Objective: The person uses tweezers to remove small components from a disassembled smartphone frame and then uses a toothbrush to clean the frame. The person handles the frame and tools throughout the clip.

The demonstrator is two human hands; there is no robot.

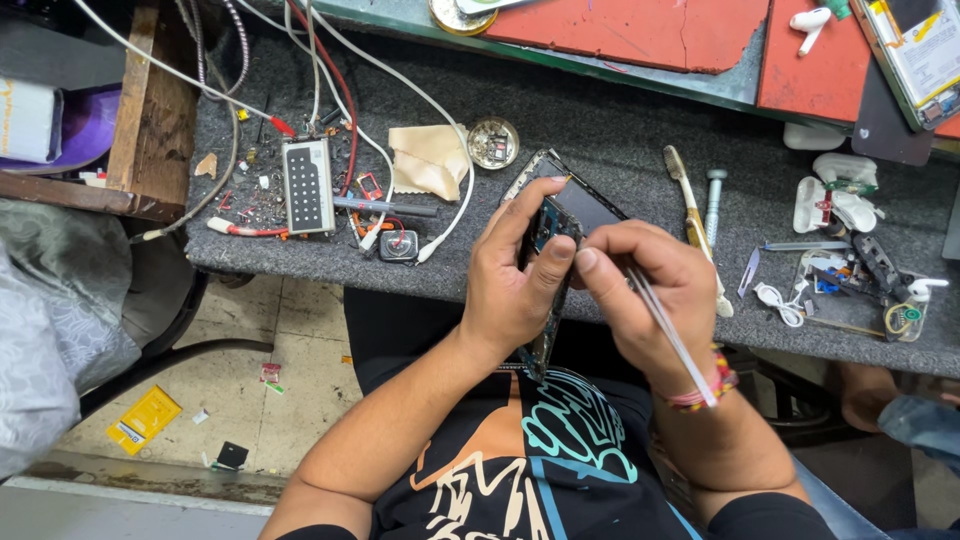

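Far left on the grey mat (620, 130): a keypad-faced tester box (307, 186), loose cables, a folded tan cloth (430, 160), a small round dish of parts (493, 143).

My left hand (515, 280) is closed around the opened phone (570, 215), tilted on edge over the bench edge, thumb pressed at its upper side. Lower end of the phone runs down behind my palm.

My right hand (650, 290) pinches metal tweezers (672, 335), tips aimed into the phone body beside my left thumb.

Step, as I judge it: picking at a small part inside the frame. Next move wants a steady left grip and a fine, light pull.

Hidden: tweezer tips and the part itself, behind my fingers. Right of me, a toothbrush (692, 215) and clutter, hard to sort.
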